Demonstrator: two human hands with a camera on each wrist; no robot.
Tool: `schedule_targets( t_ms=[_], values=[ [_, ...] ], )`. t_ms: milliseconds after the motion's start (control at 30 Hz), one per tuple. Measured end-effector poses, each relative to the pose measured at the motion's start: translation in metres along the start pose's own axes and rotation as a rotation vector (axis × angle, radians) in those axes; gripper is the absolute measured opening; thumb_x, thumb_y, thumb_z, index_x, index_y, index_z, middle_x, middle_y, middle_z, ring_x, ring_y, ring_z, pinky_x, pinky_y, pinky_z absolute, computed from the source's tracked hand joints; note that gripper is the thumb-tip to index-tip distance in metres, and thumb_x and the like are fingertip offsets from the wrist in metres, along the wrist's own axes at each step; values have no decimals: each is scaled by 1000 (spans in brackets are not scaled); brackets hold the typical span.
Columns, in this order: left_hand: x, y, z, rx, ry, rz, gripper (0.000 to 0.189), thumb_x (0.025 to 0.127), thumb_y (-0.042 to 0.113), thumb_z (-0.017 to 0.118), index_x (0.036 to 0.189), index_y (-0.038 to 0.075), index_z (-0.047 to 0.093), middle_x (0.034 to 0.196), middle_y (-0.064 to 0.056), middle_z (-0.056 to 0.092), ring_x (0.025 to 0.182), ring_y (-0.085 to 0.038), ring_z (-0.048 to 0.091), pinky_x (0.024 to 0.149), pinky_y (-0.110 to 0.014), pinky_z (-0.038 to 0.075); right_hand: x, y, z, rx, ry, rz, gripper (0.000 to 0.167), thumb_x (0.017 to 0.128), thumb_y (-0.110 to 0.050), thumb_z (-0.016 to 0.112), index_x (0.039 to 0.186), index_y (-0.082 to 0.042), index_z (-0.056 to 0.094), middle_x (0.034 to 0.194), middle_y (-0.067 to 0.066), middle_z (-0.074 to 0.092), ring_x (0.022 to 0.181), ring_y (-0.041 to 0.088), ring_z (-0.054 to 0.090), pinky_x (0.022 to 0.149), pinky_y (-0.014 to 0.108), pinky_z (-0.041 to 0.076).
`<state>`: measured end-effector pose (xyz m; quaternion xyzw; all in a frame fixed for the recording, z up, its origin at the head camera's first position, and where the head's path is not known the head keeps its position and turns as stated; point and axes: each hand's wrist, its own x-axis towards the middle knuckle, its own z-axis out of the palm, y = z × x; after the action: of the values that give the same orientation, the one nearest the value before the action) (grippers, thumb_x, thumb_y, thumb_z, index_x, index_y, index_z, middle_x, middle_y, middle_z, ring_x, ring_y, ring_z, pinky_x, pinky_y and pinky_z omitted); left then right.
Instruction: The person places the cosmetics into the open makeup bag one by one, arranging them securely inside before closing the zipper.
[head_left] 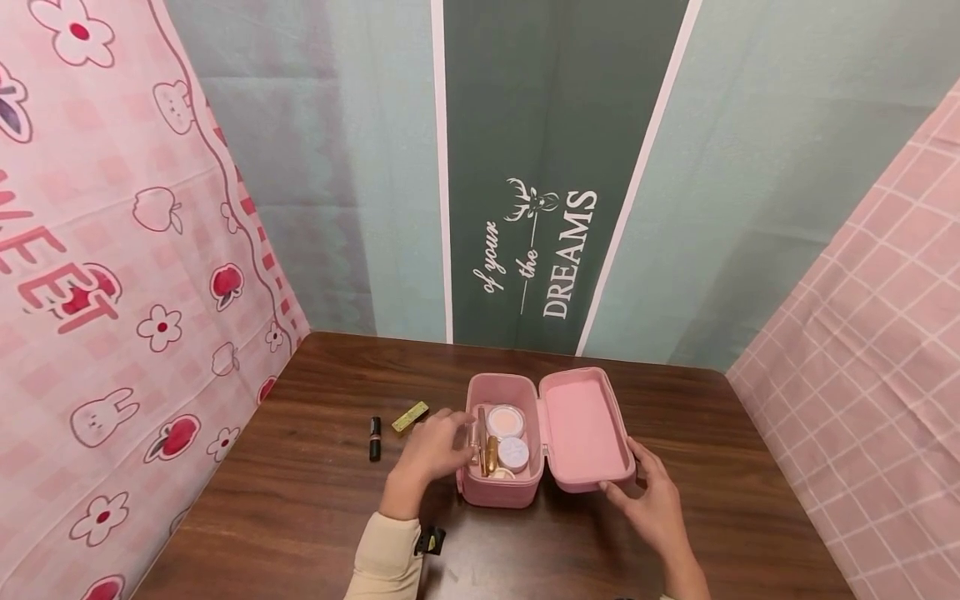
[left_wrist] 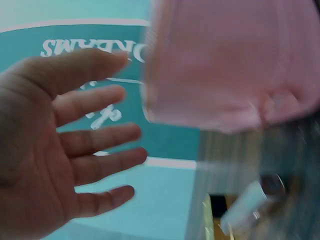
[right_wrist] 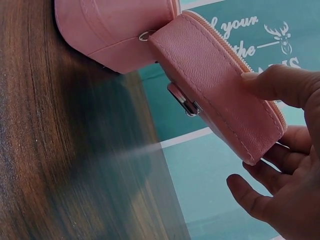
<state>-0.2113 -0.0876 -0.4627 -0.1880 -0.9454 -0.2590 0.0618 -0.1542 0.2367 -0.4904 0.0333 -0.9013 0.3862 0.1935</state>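
A pink zip-up makeup case (head_left: 501,492) stands on the table with its lid (head_left: 588,425) folded out to the right. Inside the case lie a round compact (head_left: 506,422), a white-lidded round jar (head_left: 513,454), a gold tube (head_left: 492,455) and a slim pencil-like stick (head_left: 482,442). My left hand (head_left: 433,448) is at the case's left rim; in the left wrist view its fingers (left_wrist: 107,140) are spread, holding nothing. My right hand (right_wrist: 290,165) grips the lid's outer corner, thumb on the zipper edge and fingers underneath. The lid hides part of those fingers.
Left of the case, a dark lipstick tube (head_left: 375,439) and a small gold-green box (head_left: 410,417) lie on the brown wooden table (head_left: 300,500). Printed cloths hang behind and on both sides. A metal ring (right_wrist: 146,36) shows at the case's hinge side.
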Motion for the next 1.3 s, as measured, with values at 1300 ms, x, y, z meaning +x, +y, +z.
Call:
schedule_targets(
  t_ms=[1300],
  values=[
    [-50,-74,25,-55,198,-99,45,69,24,79,109,8,66,103,-9,62,92,-29,60,77,-48,46,-2,0,1,16,3,-6,75,65,-2,82,130,6,46,124,25,48,97,35,57,76,50,47]
  ],
)
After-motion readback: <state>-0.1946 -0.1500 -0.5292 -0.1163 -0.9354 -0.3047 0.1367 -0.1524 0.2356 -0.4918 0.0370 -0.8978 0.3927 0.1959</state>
